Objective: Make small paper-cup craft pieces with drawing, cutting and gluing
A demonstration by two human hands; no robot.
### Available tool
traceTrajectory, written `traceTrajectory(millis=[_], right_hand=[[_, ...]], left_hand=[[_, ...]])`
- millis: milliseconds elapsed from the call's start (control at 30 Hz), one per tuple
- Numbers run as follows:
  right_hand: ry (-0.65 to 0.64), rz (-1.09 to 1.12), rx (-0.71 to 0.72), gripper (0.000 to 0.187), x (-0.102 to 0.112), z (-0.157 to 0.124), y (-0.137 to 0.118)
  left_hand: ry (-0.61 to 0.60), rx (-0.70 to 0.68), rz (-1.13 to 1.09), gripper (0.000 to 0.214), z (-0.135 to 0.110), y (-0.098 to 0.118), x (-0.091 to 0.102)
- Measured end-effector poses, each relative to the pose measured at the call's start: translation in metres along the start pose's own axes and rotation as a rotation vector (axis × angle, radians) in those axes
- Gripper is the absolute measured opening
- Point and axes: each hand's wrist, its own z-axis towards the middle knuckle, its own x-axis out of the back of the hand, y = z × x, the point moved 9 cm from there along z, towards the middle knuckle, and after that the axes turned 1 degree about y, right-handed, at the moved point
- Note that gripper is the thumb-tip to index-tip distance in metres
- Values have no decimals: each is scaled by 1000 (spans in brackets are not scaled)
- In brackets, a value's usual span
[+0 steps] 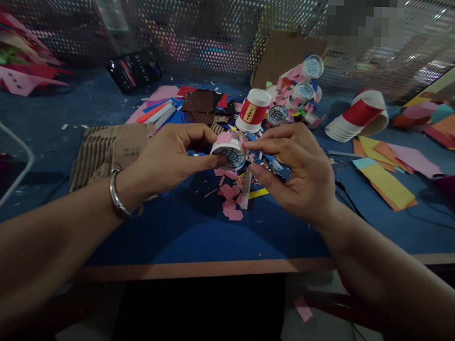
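Note:
My left hand (pixel 172 151) is closed around a small white paper cup (pixel 233 158), thumb at its rim and fingers behind. A blue grid pattern marks the cup's round face, and pink paper pieces cover its side. My right hand (pixel 304 168) is at the cup's right, its fingertips at or very near the pink paper, with thumb and index finger apart. Whether those fingertips touch the cup is hard to tell. Below the cup lie loose pink paper pieces (pixel 231 210) and a yellow strip (pixel 258 193). A silver bangle (pixel 116 194) circles my left wrist.
Behind my hands stand a red-and-white paper cup (pixel 252 110) and several pink-covered cups (pixel 305 91). Corrugated cardboard (pixel 101 153) lies left, a phone (pixel 134 70) farther back. Another cup (pixel 358 115) and coloured paper (pixel 391 183) are at right. A perforated metal screen (pixel 202 35) backs the blue table.

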Motion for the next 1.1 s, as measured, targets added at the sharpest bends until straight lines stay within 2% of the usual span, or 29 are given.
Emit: traceTrajectory(millis=[300,433,733,1100], right_hand=[[17,17,41,29,0,2,-5],[37,-28,84,33,1,2,-9],[-42,-71,110,36,-11,1,-11],[-71,-24,56,37,-16,2,-9]], left_hand=[[35,-3,38,24,-2,-1,0],[43,3,94,22,-2,1,-1],[37,-70,201,24,-5,19,-8],[1,-61,221,27,-4,17,-12]])
